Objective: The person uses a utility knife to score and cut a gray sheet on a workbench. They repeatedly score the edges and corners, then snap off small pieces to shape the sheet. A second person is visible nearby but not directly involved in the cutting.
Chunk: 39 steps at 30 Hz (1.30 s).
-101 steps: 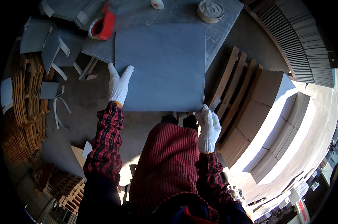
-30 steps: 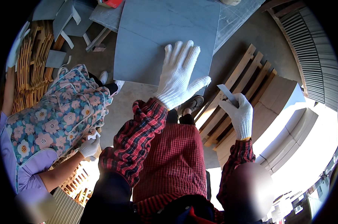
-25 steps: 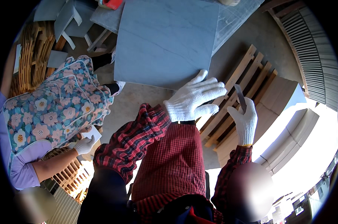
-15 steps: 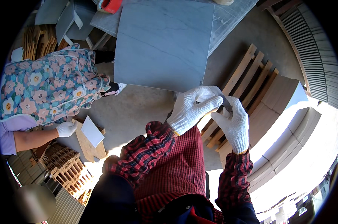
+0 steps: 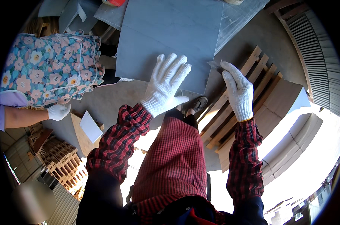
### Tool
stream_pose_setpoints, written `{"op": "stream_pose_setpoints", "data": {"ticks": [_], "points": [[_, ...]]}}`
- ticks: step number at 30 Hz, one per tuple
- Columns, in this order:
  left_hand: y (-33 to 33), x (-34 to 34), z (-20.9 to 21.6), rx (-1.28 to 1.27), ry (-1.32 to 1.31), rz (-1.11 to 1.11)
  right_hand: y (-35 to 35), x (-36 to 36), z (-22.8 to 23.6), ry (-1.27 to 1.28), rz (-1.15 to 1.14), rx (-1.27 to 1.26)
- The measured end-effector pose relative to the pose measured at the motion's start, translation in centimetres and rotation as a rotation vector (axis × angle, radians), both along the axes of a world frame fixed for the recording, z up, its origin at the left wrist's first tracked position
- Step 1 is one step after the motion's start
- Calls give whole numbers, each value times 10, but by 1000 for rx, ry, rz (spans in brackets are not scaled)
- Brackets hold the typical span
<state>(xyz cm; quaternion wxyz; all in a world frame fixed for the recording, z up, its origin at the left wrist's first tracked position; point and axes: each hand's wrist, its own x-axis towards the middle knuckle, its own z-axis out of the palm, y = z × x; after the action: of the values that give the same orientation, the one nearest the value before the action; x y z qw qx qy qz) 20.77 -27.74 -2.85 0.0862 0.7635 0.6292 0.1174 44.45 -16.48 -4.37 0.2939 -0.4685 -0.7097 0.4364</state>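
A large grey slab (image 5: pixel 170 33) with faint veins lies flat in front of me, its near edge reaching past the table. My left hand (image 5: pixel 166 82), in a white knit glove, is over the slab's near edge with its fingers spread; whether it touches cannot be made out. Off the slab's right corner, my gloved right hand (image 5: pixel 237 88) pinches a small, flat metal blade (image 5: pixel 215 66) between thumb and fingers. The blade's tip points left, toward the slab. Its exact kind is not clear.
The table (image 5: pixel 240 18) shows beyond the slab. To the right stand a wooden pallet (image 5: pixel 248 77) and stacked cartons (image 5: pixel 279 101). At left is a co-worker in a floral apron (image 5: pixel 53 67), the gloved hand (image 5: pixel 58 112) near a white panel (image 5: pixel 90 126).
My hands, together around the blade before, have come apart. The left moved left and up to the slab with fingers spread; the right moved up, keeping the blade.
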Motion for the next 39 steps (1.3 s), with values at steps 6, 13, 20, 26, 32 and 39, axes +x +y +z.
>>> {"op": "stream_pose_setpoints", "data": {"ticks": [6,13,20,26,32,39], "points": [[33,-18,-6,-79,111,-65,6,-28,-12,-14,25,104],[37,-17,-1,-57,94,-63,-2,-29,-14,-7,-12,161],[43,-16,1,5,25,-60,-12,-27,-10,-115,-17,211],[53,-18,6,-21,38,-58,-13,-26,-11,-113,-30,238],[63,-19,9,-47,67,-75,-12,-25,-7,-96,-48,187],[70,-23,12,-50,57,-74,-26,-16,4,-186,44,136]]}}
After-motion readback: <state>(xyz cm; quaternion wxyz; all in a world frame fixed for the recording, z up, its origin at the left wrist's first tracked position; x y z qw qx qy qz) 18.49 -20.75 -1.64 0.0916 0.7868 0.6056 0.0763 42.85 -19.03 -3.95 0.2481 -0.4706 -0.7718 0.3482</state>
